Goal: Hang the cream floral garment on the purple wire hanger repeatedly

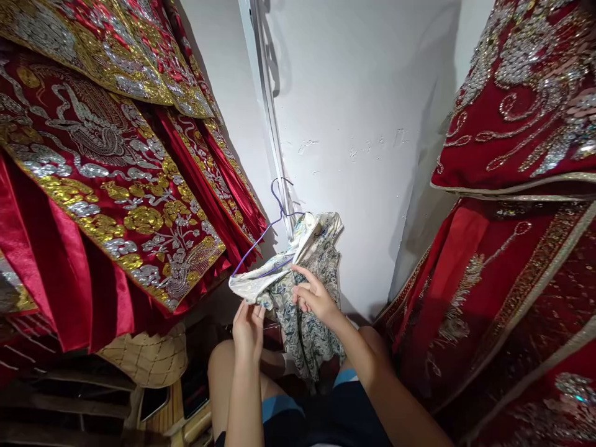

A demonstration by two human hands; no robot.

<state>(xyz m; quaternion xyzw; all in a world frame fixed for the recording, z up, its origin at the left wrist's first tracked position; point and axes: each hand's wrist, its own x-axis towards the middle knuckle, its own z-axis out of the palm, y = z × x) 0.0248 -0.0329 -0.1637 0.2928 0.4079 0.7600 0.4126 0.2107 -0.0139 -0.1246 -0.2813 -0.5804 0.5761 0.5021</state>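
A sleeveless blouse (302, 310) with a grey-green swirl pattern hangs in front of me on a thin purple hanger (261, 239). One end of the hanger is inside the blouse's left shoulder, and its hook points up. My left hand (249, 329) is closed on the fabric edge just below that shoulder. My right hand (314, 298) is at the neckline, its index finger stretched out against the pale fabric and its other fingers loosely curled. The right hand does not visibly grip the cloth. The blouse's lower part hangs down between my knees.
Red embroidered costumes with gold and silver sequins (144, 217) hang close on the left, and another beaded red costume (488, 279) on the right. A white wall (354, 124) with a metal strip (267, 105) stands ahead. A phone (154, 402) lies on wooden slats at lower left.
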